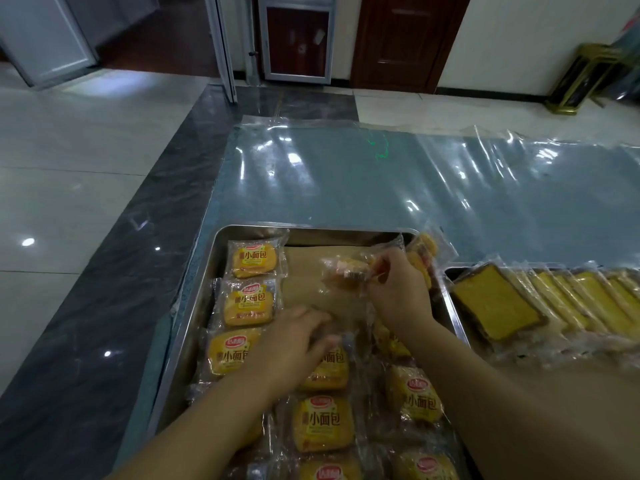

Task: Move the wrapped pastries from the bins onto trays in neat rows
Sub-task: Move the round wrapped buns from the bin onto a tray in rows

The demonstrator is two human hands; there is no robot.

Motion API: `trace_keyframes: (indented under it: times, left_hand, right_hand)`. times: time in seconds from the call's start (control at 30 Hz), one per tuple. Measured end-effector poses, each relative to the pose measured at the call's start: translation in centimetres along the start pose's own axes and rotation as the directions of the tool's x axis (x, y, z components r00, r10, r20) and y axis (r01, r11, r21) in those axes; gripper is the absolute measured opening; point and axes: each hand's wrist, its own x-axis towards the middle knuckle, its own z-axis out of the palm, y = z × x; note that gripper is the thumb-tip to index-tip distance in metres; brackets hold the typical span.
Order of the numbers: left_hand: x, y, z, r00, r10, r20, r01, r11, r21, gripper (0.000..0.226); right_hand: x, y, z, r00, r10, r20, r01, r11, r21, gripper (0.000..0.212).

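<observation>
Pinched in the right hand (398,289) is a wrapped pastry (346,271), held by the edge of its clear wrapper, just above the bare brown paper (304,268) near the far edge of the metal tray (194,306). More packs seem to be tucked behind that hand, by the far right corner, but it is blurry there. The left hand (294,344) lies flat and open on a pastry in the middle column (329,368), pressing it down and not gripping it. One neat column of pastries (251,299) already runs along the left edge. A second tray (453,271) of yellow cakes sits just beside the right edge.

To do this step well, I think the held pastry should go down label up, just beside the top pack of the left column and lined up with it. Keep the flat hand steady so the laid packs do not slide. Let go only when the pack lies flat.
</observation>
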Motion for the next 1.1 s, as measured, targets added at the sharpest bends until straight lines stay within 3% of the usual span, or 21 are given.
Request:
trace_keyframes:
  times: [0.07, 0.13, 0.2, 0.23, 0.37, 0.5, 0.7, 0.83, 0.93, 1.03, 1.1]
  left_hand:
    - [0.1, 0.4, -0.7, 0.973, -0.220, -0.065, 0.184, 0.917, -0.354, 0.041]
    - [0.6, 0.7, -1.3, 0.907, -0.421, -0.007, 0.304, 0.665, -0.683, 0.039]
    - [1.2, 0.6, -1.7, 0.851, -0.521, 0.070, 0.360, 0.481, -0.799, 0.034]
    - [1.4, 0.5, -1.7, 0.839, -0.538, 0.081, 0.375, 0.464, -0.802, 0.032]
    - [1.6, -0.4, -1.0, 0.806, -0.590, 0.042, 0.407, 0.502, -0.763, 0.023]
    - [1.8, -0.7, -0.9, 0.803, -0.596, -0.003, 0.359, 0.488, -0.796, 0.030]
    - [2.1, -0.9, -0.5, 0.850, -0.515, -0.114, 0.360, 0.725, -0.588, 0.036]
    - [2.3, -0.9, -0.4, 0.891, -0.439, -0.116, 0.323, 0.792, -0.518, 0.044]
    - [2.2, -0.6, -0.8, 0.913, -0.388, -0.124, 0.266, 0.799, -0.539, 0.039]
    - [2.0, -0.6, -1.5, 0.912, -0.386, -0.142, 0.236, 0.775, -0.587, 0.037]
    - [1.9, -0.6, -2.1, 0.907, -0.407, -0.108, 0.221, 0.677, -0.703, 0.027]
  right_hand:
    - [-0.6, -0.4, -0.1, 0.983, -0.177, -0.039, 0.177, 0.984, -0.010, 0.022]
    - [-1.5, -0.7, 0.1, 0.933, -0.360, 0.011, 0.360, 0.932, -0.043, 0.016]
    - [-2.3, -0.7, 0.5, 0.858, -0.504, 0.097, 0.511, 0.856, -0.081, 0.012]
    - [-2.8, -0.4, 0.7, 0.832, -0.538, 0.136, 0.551, 0.830, -0.087, 0.011]
    - [-3.8, 0.6, 1.5, 0.827, -0.516, 0.221, 0.537, 0.843, -0.040, 0.015]
    - [-3.7, 1.4, 1.5, 0.882, -0.385, 0.272, 0.388, 0.921, 0.046, 0.021]
    - [-2.8, 1.4, 1.3, 0.966, -0.132, 0.223, 0.118, 0.990, 0.074, 0.022]
    - [-1.7, 0.8, 1.5, 0.941, 0.096, 0.324, -0.095, 0.995, -0.019, 0.041]
    - [-1.3, 0.2, 1.6, 0.916, 0.104, 0.387, -0.101, 0.995, -0.028, 0.033]
    - [-1.2, 0.1, 1.3, 0.919, 0.089, 0.384, -0.174, 0.965, 0.194, 0.039]
    - [-1.2, 0.0, 0.7, 0.924, 0.090, 0.371, -0.225, 0.914, 0.339, 0.044]
